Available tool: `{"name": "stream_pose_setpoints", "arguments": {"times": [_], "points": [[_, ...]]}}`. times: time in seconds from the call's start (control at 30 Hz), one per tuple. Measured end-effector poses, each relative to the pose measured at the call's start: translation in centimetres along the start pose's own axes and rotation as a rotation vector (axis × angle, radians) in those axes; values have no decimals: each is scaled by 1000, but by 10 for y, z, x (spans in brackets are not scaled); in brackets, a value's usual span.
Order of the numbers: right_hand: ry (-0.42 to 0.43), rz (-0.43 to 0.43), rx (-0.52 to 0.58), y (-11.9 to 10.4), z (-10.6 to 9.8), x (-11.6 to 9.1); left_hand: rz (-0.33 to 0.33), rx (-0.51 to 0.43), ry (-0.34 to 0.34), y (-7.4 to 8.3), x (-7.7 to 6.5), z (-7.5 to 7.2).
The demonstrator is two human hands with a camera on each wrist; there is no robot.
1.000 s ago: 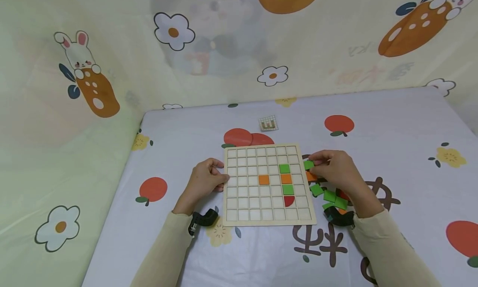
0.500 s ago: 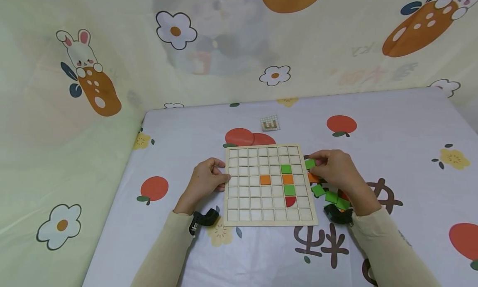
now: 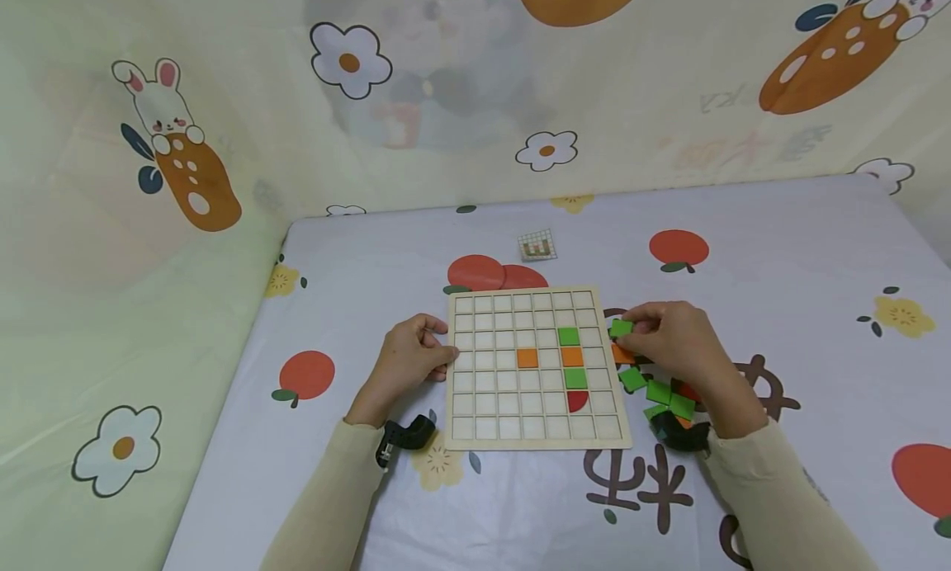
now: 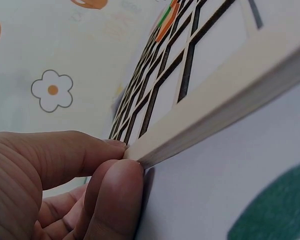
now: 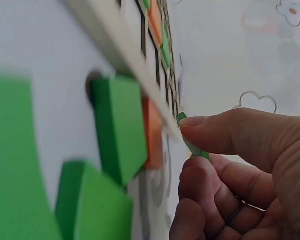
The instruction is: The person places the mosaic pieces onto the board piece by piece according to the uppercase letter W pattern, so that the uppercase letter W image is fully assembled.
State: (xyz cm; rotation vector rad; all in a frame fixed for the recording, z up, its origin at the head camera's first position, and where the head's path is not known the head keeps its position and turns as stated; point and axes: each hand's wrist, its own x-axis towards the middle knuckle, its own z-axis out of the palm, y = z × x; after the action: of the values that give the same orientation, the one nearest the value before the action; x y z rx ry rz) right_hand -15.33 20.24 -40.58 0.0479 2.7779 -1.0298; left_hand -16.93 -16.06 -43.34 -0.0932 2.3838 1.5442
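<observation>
A square wooden grid board (image 3: 485, 404) lies flat in the middle of the table. Its cells hold green square tiles (image 3: 575, 379), orange square tiles (image 3: 527, 358) and one red rounded tile (image 3: 577, 401). At the board's left edge my left hand (image 3: 409, 356) grips the rim between thumb and fingers; the left wrist view shows the fingertips (image 4: 121, 172) against the rim. Just off the right edge, my right hand (image 3: 672, 340) pinches a green square tile (image 3: 621, 328) between thumb and finger. That tile (image 5: 194, 145) appears tilted and partly covered by the fingers in the right wrist view.
Loose green tiles (image 3: 658, 391) lie beside the board under the right hand, with an orange tile (image 3: 622, 354) and a partly covered red piece (image 3: 685, 391). A small pattern card (image 3: 537, 245) lies behind the board. A printed curtain (image 3: 446, 101) hangs behind the table.
My right hand has shifted slightly to the right with the green tile in its fingers. The left hand stays at the board's edge, and the tiles in the grid are the same.
</observation>
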Motion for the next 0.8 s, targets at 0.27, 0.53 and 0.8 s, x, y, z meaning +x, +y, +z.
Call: {"name": "stream_pose_setpoints", "arguments": {"times": [0.27, 0.53, 0.8], "points": [[-24, -81, 62, -19, 12, -8, -5, -8, -3, 1, 0, -1], [-77, -162, 76, -32, 29, -12, 0, -11, -5, 1, 0, -1], [-144, -225, 115, -45, 42, -15, -5, -3, -1, 1, 0, 0]]}}
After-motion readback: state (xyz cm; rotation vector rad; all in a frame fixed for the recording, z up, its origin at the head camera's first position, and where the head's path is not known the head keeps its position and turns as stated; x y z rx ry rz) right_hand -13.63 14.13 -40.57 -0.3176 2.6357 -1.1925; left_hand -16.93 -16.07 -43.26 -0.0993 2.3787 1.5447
